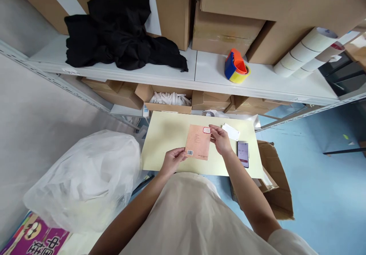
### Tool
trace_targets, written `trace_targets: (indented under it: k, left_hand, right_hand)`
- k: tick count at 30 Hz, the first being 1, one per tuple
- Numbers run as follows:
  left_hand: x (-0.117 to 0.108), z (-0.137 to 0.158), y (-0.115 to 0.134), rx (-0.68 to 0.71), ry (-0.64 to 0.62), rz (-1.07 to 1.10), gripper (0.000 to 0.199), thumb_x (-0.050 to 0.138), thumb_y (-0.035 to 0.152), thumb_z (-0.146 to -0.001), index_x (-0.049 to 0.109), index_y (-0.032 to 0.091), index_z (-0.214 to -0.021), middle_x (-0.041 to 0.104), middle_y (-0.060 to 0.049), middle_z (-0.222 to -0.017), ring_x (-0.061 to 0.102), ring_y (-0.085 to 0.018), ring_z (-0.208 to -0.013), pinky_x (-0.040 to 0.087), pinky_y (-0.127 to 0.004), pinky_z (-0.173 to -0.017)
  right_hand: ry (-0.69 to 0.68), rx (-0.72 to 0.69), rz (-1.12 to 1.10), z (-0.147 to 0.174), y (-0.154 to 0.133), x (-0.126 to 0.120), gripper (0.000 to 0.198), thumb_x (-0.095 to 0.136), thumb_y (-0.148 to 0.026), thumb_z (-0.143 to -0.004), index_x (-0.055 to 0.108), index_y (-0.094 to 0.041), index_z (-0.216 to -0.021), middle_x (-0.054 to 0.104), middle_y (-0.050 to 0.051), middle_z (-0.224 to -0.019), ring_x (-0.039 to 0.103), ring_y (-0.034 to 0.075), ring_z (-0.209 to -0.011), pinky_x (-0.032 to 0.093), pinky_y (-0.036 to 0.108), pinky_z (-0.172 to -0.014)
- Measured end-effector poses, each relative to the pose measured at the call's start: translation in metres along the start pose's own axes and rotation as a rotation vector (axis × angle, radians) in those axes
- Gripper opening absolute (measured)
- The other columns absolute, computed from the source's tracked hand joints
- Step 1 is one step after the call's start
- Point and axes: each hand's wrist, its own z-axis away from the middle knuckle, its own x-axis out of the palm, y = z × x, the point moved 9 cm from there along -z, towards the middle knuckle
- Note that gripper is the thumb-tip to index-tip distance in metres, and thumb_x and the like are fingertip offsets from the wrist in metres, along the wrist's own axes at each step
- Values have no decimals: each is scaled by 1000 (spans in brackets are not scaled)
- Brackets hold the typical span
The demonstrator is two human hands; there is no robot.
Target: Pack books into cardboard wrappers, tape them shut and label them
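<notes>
A thin pink booklet (198, 143) with small print, a barcode at its lower left and a red-framed white label at its top right is held up over the pale yellow table (160, 133). My left hand (173, 159) pinches its lower left edge. At the upper right edge, by the label, my right hand (220, 138) grips it between thumb and fingers. Just beyond my right hand lie white paper slips (231, 131). A phone (243, 154) with a lit screen rests on the table's right side.
Behind the table, shelves hold cartons, a box of white rolled items (170, 98), black cloth (114, 29), a tape dispenser (236, 67) and label rolls (305, 52). A plastic-wrapped bundle (88, 175) stands left; an open carton (276, 182) sits on the floor at right.
</notes>
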Motion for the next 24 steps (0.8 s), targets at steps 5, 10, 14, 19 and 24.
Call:
trace_targets:
  k: [5, 10, 14, 19, 24]
  left_hand:
    - [-4, 1, 1, 46, 4, -45, 45, 76, 46, -65, 72, 17, -99, 73, -9, -102, 68, -23, -93, 53, -37, -87]
    - [-5, 3, 3, 37, 1, -65, 42, 77, 43, -64, 73, 18, -98, 73, -8, -102, 68, -21, -88, 53, -35, -86]
    - [-4, 7, 3, 3, -9, -12, 43, 78, 44, -62, 73, 18, -95, 72, -8, -103, 68, -21, -89, 52, -36, -88]
    - [-3, 9, -1, -57, -41, 106, 48, 81, 43, -59, 73, 17, -98, 71, -10, -105, 66, -21, -93, 50, -37, -90]
    - [17, 13, -5, -183, -198, 254, 44, 82, 35, -61, 73, 17, -101, 71, -10, -103, 65, -16, -86, 49, -31, -85]
  right_hand:
    - [3, -4, -17, 3, 2, 2, 38, 77, -45, -61, 65, -23, -88, 67, -1, -76, 61, 13, -65, 49, 29, -65]
    - [-16, -11, -16, 6, 4, 4, 36, 76, -46, -62, 64, -23, -88, 67, -1, -75, 61, 13, -65, 49, 30, -65]
    - [-24, -11, -33, 10, 4, 4, 35, 76, -45, -63, 65, -24, -88, 67, -1, -76, 62, 14, -67, 49, 30, -65]
    - [-110, -46, -80, 14, -3, 9, 34, 75, -45, -65, 66, -27, -92, 68, 0, -81, 63, 15, -73, 49, 29, -67]
    - [-240, -21, -55, 21, 1, 30, 56, 80, -39, -59, 62, -32, -111, 68, 1, -102, 63, 19, -88, 49, 30, -70]
